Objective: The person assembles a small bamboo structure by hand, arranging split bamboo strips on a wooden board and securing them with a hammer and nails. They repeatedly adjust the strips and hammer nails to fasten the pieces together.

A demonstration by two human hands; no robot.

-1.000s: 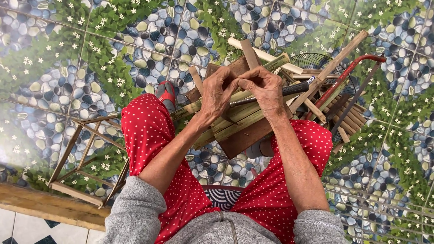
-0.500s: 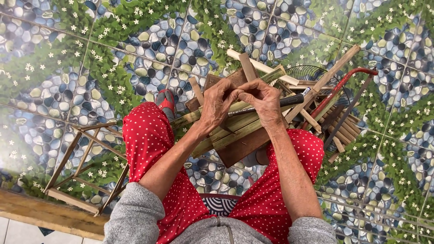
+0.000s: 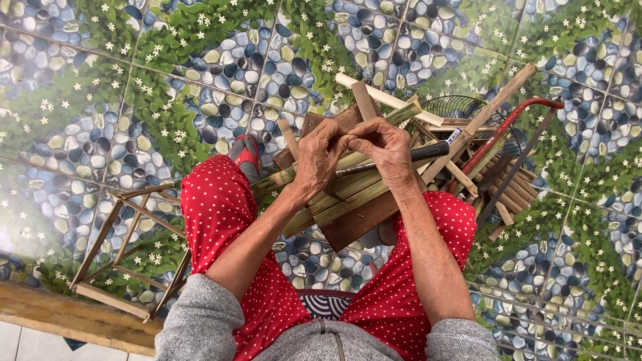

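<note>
We observe a seated person, viewed from above, with both hands brought together over a bundle of split bamboo strips [image 3: 338, 194] that lies across the knees. The left hand [image 3: 321, 155] is curled, its fingers pressed together and closed around something small at the fingertips; we cannot tell what it pinches. The right hand [image 3: 386, 148] is likewise curled, fingertips touching those of the left hand (the two hands meet just above the strips). A dark-handled knife [image 3: 428, 151] lies under the right hand, its handle pointing toward the right; we cannot tell whether the hand grips it. The bamboo strips rest on a brown wooden board [image 3: 358, 224] between the knees, which are clad in red trousers with white dots [image 3: 214, 207]. To the right we note a heap of wooden slats [image 3: 495, 120], a red-handled tool [image 3: 515, 117] and a dark wire fan guard [image 3: 461, 107]. To the left, on the pebble-patterned tiled floor [image 3: 134, 80], stands a frame of bamboo sticks [image 3: 120, 247], beside a wooden plank [image 3: 73, 317].
</note>
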